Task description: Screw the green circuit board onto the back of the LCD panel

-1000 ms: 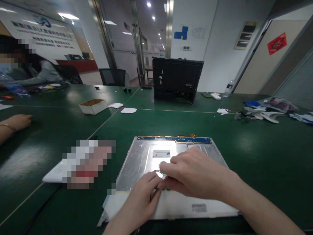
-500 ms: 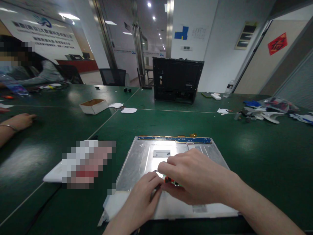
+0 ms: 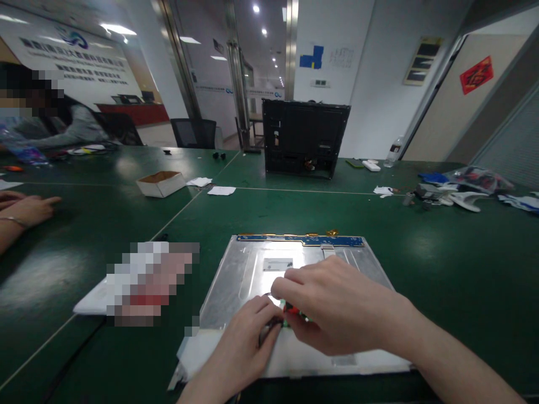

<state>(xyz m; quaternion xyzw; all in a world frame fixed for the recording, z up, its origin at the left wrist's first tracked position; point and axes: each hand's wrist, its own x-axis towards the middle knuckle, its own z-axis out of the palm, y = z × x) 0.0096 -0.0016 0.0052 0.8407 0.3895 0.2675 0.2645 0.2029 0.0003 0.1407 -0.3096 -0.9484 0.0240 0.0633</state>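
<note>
A flat metal-backed display panel [image 3: 223, 292] lies in front of me, with a blue circuit strip [image 3: 332, 241] along its far edge. Over its near middle, my left hand [image 3: 252, 331] is closed, thumb and fingers pinched around what looks like a dark cable [image 3: 267, 331]. My right hand [image 3: 337, 306] curls closed around a small red-and-black object [image 3: 290, 308], mostly covered by the fingers. Between both hands, bits of a green circuit board [image 3: 285, 324] show against the panel. The fingertips of the two hands nearly meet.
A black monitor housing [image 3: 307, 137] stands at the back. A small open box [image 3: 162, 184] and paper pieces [image 3: 222, 191] lie left of it. Several loose parts [image 3: 442, 193] and a bottle [image 3: 394, 152] are at right. Another person's hand [image 3: 36, 209] rests at left.
My right thumb has shifted slightly down and away from the left fingertips, showing more of the red object and green board. The panel stays put.
</note>
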